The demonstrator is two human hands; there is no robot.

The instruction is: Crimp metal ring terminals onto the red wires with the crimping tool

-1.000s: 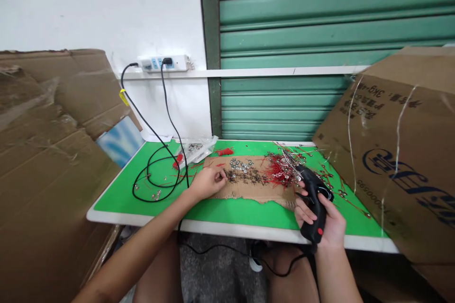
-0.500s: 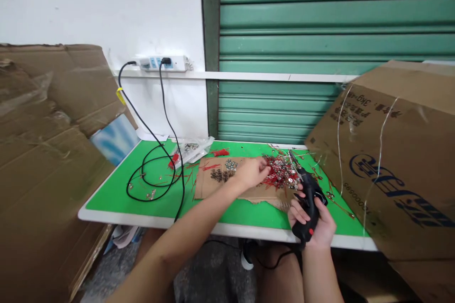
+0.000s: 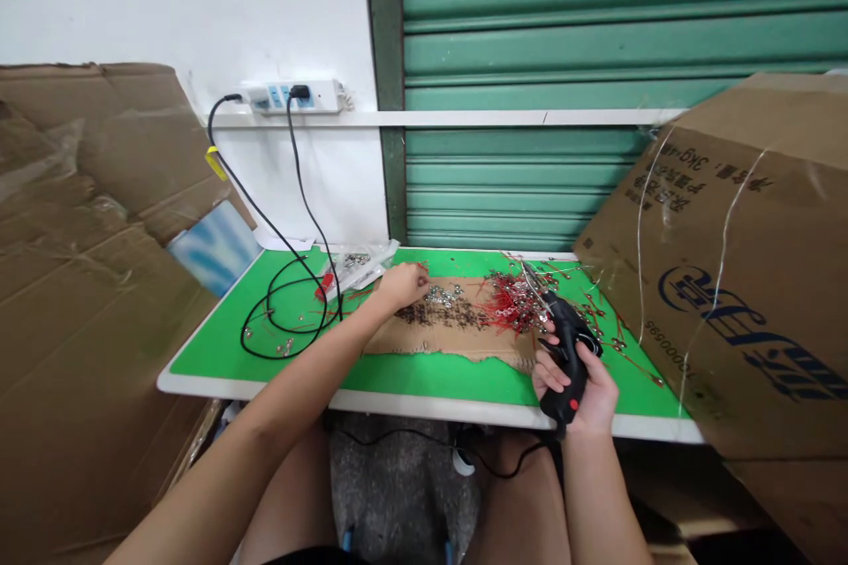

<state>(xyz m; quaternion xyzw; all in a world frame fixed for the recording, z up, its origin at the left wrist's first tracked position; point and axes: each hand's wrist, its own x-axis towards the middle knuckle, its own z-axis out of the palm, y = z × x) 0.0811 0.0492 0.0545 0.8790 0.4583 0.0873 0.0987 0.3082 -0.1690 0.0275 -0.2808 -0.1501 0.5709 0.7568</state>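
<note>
Two hands over one green surface, each with a separate job. Right hand, right of centre: fingers wrapped round the grip of a black gun, nozzle angled to upper left — probably a resting grip that holds the tip near the red wires while leaving the left side clear of the hot end, if it is hot. Left hand, centre of the frame: fingers drawn narrow, in a pinch, at the upper left edge of the cardboard; whether anything sits between them, cannot tell. Just beside it lie metal bits, heaped mid-cardboard, with dark bits just below.

Red wires pile at the cardboard's right end, under and beside the nozzle, likely so both sit close to the gun. Cardboard likely shields the surface and keeps small parts grouped. Bag of more parts lies behind, left of centre — reachable by the left hand. Black cord loops on the left, clear of the piles; power strip upper left.
</note>
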